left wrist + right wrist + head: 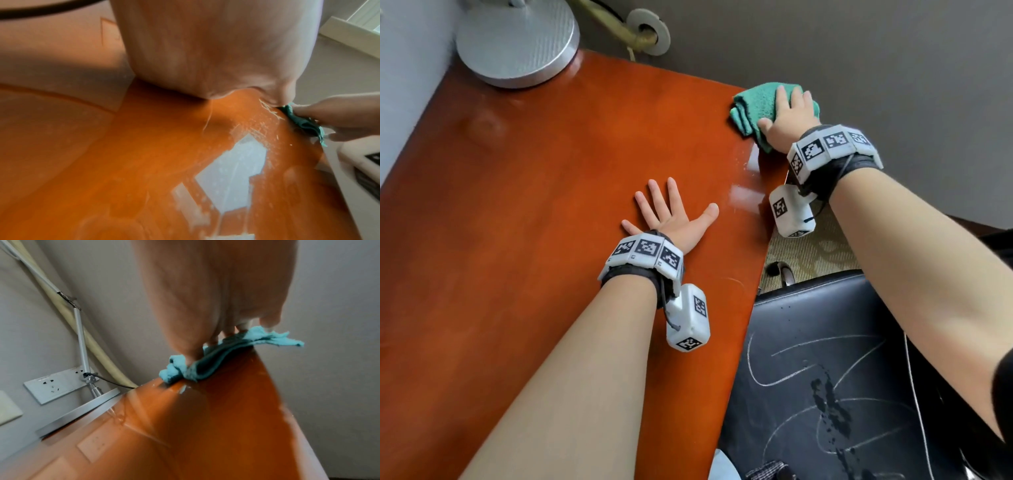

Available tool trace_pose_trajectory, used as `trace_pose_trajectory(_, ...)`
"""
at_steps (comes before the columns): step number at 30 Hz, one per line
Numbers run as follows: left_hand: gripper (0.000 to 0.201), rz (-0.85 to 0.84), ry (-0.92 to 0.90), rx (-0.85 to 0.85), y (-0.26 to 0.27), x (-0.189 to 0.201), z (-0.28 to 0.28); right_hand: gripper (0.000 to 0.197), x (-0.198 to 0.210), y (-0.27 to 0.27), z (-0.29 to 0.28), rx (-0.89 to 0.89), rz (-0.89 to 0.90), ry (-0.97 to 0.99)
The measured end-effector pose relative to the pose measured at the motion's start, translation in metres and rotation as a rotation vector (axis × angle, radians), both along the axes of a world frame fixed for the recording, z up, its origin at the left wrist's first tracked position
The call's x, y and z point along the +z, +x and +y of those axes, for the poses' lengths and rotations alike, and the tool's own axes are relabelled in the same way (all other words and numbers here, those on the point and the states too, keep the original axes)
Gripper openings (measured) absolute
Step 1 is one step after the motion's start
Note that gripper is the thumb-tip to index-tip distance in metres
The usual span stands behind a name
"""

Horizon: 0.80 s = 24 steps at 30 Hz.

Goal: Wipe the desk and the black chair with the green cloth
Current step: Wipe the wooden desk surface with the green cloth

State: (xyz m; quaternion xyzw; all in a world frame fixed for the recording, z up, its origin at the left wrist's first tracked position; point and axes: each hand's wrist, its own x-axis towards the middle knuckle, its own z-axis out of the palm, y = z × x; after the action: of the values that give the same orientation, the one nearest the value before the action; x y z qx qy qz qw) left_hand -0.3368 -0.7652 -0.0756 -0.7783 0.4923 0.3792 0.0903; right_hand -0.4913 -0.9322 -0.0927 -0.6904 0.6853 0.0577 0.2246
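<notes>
The folded green cloth (755, 102) lies at the far right corner of the glossy orange-brown desk (534, 205). My right hand (789, 113) presses flat on the cloth with straight fingers; in the right wrist view the cloth (205, 363) bunches under the palm at the desk edge. My left hand (671, 214) rests flat on the desk, fingers spread, holding nothing. The black chair (825, 370) stands below the desk's right edge; its seat bears white scribbles and dark spots. In the left wrist view the cloth (304, 123) shows beyond the palm.
A round silver lamp base (517, 44) stands on the desk's far left corner. A beige hose (616, 24) runs into a wall fitting behind it. A white socket panel (55, 386) sits on the wall. Patterned carpet (818, 253) shows between desk and chair.
</notes>
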Motion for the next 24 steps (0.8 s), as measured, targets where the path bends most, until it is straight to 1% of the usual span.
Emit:
trace_pose_trajectory(3, 0.087, -0.004, -0.003, -0.006, 0.000, 0.000, 0.000, 0.065, 0.002, -0.011, 0.011, 0.070, 0.014, 0.013)
trace_pose_trajectory(7, 0.089, -0.007, -0.008, -0.010, 0.000, -0.001, 0.001, 0.063, 0.005, -0.023, 0.039, 0.162, -0.017, 0.019)
trace_pose_trajectory(10, 0.089, -0.014, -0.021, 0.001, -0.001, -0.002, 0.001, 0.061, 0.007, -0.033, 0.071, 0.285, -0.040, -0.002)
trace_pose_trajectory(13, 0.085, -0.016, -0.039, 0.009, -0.002, -0.001, 0.002, 0.060, 0.009, -0.043, 0.104, 0.456, -0.044, -0.014)
trace_pose_trajectory(18, 0.087, 0.005, -0.097, 0.040, -0.002, -0.003, 0.005, 0.057, 0.015, -0.054, 0.150, 0.697, -0.069, 0.033)
trace_pose_trajectory(21, 0.088, 0.001, -0.125, 0.042, -0.004, 0.000, 0.008, 0.054, 0.016, -0.051, 0.188, 0.796, -0.107, 0.068)
trace_pose_trajectory(24, 0.084, -0.008, -0.166, 0.038, -0.002, 0.008, 0.015, 0.052, 0.021, -0.048, 0.223, 0.865, -0.082, 0.138)
